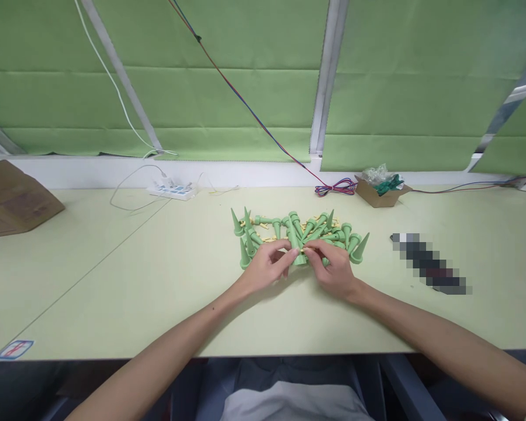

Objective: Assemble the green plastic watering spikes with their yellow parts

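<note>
Between my hands a green plastic watering spike points away from me, its wide collar towards me. My left hand is closed around its collar end from the left. On the other side my right hand pinches a small yellow valve piece against the collar; fingertips hide part of it. Many more green spikes lie in a pile just beyond my hands, some standing point up, such as the one at the right end. Small yellow pieces are scattered among them.
A cardboard box stands at the table's left. Along the back are a white power strip, a coiled red-blue wire and a small open carton with plastic and green material. A pixelated dark object lies right. The table's front edge is near my forearms.
</note>
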The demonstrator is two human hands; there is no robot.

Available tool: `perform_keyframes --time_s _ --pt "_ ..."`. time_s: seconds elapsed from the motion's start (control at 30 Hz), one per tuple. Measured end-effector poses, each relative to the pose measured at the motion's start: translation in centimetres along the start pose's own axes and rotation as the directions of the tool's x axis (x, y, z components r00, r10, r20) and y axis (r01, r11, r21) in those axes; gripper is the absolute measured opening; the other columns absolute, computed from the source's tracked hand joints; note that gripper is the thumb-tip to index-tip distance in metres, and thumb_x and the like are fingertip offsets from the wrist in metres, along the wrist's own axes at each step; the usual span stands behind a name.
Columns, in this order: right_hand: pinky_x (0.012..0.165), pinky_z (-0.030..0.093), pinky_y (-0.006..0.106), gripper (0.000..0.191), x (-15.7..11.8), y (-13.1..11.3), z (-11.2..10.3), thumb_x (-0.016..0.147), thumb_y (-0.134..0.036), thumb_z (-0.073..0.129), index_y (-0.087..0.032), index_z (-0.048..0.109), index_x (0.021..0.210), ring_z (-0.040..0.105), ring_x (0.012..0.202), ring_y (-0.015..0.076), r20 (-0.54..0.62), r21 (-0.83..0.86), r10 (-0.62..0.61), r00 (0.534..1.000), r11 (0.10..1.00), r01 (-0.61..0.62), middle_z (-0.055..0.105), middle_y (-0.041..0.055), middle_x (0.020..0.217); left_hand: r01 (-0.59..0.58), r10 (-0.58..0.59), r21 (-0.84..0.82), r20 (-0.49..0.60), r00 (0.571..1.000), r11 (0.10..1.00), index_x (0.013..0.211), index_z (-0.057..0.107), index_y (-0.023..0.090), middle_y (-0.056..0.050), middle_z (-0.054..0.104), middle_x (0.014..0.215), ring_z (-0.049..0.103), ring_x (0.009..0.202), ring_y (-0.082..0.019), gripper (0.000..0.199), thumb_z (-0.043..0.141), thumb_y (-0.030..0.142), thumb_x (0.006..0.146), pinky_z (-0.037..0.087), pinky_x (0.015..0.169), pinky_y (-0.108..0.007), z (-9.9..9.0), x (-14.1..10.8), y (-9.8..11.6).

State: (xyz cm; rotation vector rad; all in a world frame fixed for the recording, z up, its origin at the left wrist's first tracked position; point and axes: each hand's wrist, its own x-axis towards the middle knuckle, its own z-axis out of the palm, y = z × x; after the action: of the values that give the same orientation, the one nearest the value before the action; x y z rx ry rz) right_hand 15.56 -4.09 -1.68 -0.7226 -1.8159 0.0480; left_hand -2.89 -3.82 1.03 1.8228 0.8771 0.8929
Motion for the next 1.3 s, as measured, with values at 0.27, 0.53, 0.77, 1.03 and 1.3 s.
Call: perform_keyframes --time_s 0.27,0.53,0.77,1.03,1.3 --pt "0.047 0.039 0.022 0.013 -0.2 0.1 0.0 0.095 -0.019 0.05 -0.019 0.059 0.086 0.048 0.048 0.0098 0.003 -0.022 0.005 1.0 1.0 -0.005 0.06 0.0001 0.064 -0.174 0.194 0.169 -0.113 0.974 0.97 0.078 0.055 0.016 0.001 0.046 0.079 0.046 0.059 -0.007 0.028 0.06 0.041 0.089 0.04 0.049 -0.021 0.2 0.1 -0.5" --pt "0.043 0.035 0.022 0.013 -0.4 0.2 0.1 0.096 -0.021 0.05 -0.019 0.059 0.088 0.045 0.045 0.009 0.021 -0.034 0.022 1.0 0.999 -0.022 0.058 -0.0011 0.06 -0.316 0.366 0.302 -0.127 0.922 0.899 0.097 0.063 0.017 -0.003 0.054 0.088 0.047 0.063 -0.009 0.017 0.06 0.033 0.09 0.041 0.048 -0.019 0.1 0.1 -0.9" --pt "0.043 0.032 0.021 0.014 -0.5 0.4 0.2 0.096 -0.019 0.05 -0.019 0.056 0.083 0.038 0.043 0.0076 0.035 -0.023 0.046 0.998 0.999 -0.045 0.049 -0.0044 0.056 -0.369 0.425 0.348 -0.099 0.9 0.862 0.097 0.064 0.018 -0.007 0.057 0.103 0.052 0.066 -0.008 0.01 0.059 0.024 0.091 0.043 0.05 -0.02 0.1 0.1 -1.4" --pt "0.043 0.03 0.022 0.021 -0.5 0.5 0.2 0.097 -0.023 0.05 -0.02 0.051 0.076 0.036 0.042 0.0077 0.029 -0.048 0.075 0.997 0.996 -0.074 0.042 -0.006 0.053 -0.389 0.452 0.421 -0.056 0.89 0.819 0.106 0.065 0.02 -0.007 0.054 0.105 0.05 0.061 -0.006 0.016 0.056 0.021 0.092 0.046 0.052 -0.021 0.1 -0.1 -1.6" --pt "0.043 0.03 0.022 0.018 -0.5 0.5 0.3 0.098 -0.027 0.049 -0.019 0.056 0.083 0.036 0.044 0.0083 0.041 -0.013 0.139 0.989 0.99 -0.139 0.044 -0.0051 0.055 -0.429 0.508 0.454 -0.061 0.859 0.781 0.107 0.062 0.02 -0.007 0.053 0.104 0.05 0.06 -0.005 0.017 0.055 0.019 0.092 0.045 0.052 -0.02 0.2 0.1 -1.7"
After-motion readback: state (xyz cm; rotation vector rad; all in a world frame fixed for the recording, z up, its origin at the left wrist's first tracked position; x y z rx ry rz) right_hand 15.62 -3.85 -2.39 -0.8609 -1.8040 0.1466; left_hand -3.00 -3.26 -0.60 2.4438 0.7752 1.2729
